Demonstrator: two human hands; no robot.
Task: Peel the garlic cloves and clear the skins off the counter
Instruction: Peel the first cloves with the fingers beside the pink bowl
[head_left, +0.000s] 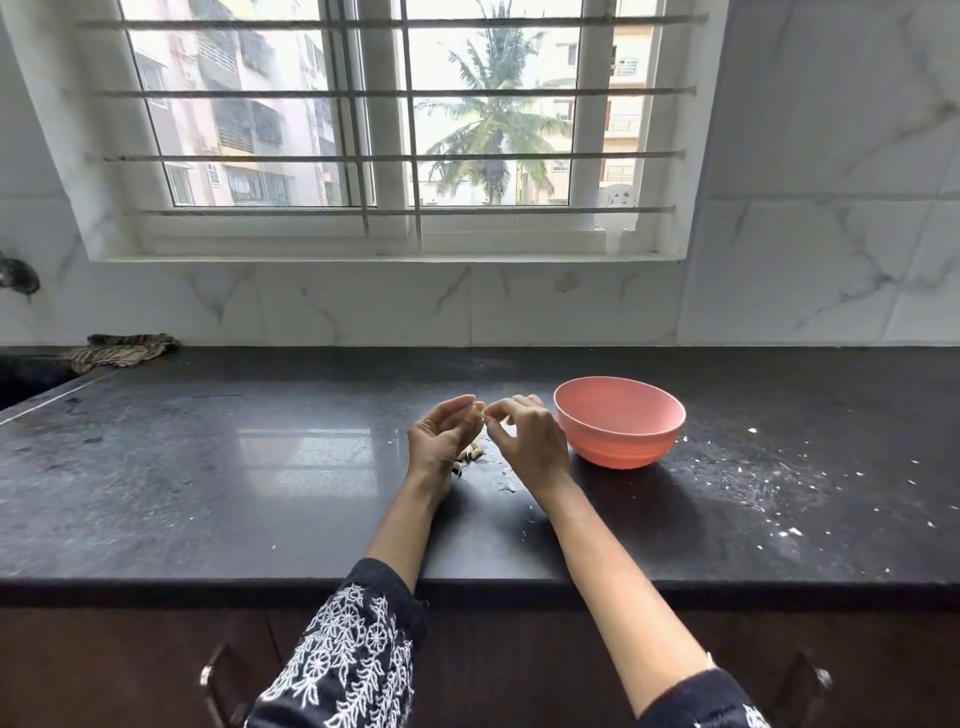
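My left hand (441, 436) and my right hand (527, 436) meet above the black counter (260, 467), just left of a pink bowl (618, 421). The left fingers curl around a small pale garlic clove (477, 413), mostly hidden. My right thumb and forefinger pinch at it where the two hands touch. A small heap of pale garlic skins (472, 454) lies on the counter under and between the hands. The bowl's inside looks bare from here.
White flecks of skin (779, 499) are scattered over the counter right of the bowl. A striped cloth (122, 351) lies at the back left beside a sink edge (31, 384). A tiled wall and barred window stand behind.
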